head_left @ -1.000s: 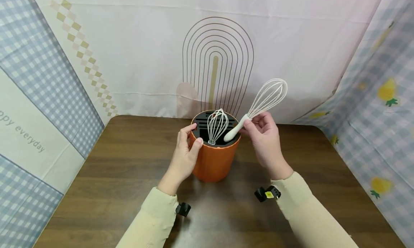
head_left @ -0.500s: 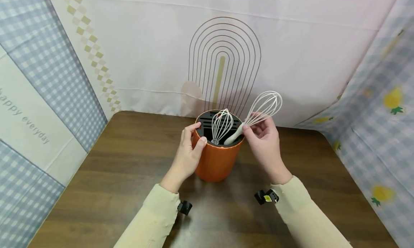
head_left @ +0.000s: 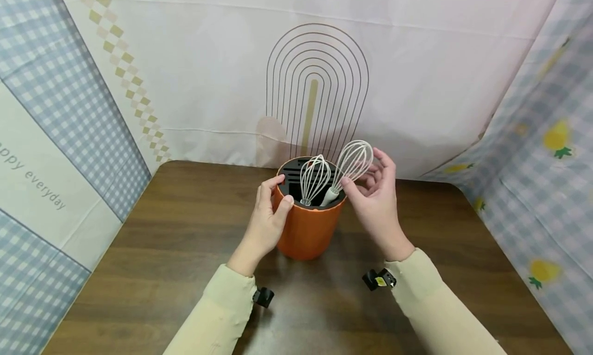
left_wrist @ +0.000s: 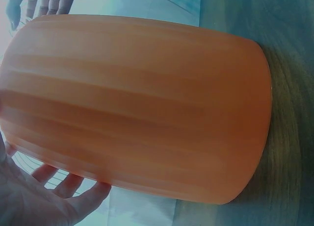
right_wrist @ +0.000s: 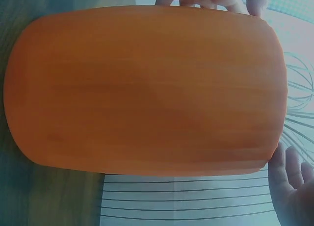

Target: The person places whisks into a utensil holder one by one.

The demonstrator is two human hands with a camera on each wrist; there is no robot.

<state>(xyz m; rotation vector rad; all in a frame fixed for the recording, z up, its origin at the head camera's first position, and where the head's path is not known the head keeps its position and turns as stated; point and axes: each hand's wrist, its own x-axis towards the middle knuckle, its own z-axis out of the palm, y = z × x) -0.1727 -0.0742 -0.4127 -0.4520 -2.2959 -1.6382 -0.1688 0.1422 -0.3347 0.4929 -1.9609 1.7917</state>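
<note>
An orange utensil holder (head_left: pixel 307 231) with a black slotted insert (head_left: pixel 293 176) stands upright on the table. My left hand (head_left: pixel 265 221) grips its left rim, thumb at the front and fingers along the side. One white wire whisk (head_left: pixel 315 177) stands in the front opening, wire head up. Beside it, a second whisk (head_left: pixel 355 157) leans right, its pale handle (head_left: pixel 330 196) partly down inside the same opening. My right hand (head_left: pixel 380 206) holds this one by the lower wires, thumb in front and fingers behind. Both wrist views show mostly the holder's orange wall (left_wrist: pixel 142 108).
The dark wooden table (head_left: pixel 176 252) extends around the holder. A white printed cloth (head_left: pixel 208 77) hangs behind it. Checked cloths rise at the left (head_left: pixel 60 46) and right (head_left: pixel 523 154). A small black device (head_left: pixel 263 297) sits at each wrist.
The second whisk has moved down and left, and its handle has sunk into the holder while tipping more upright. My right hand has shifted slightly left with it; the left hand keeps its grip.
</note>
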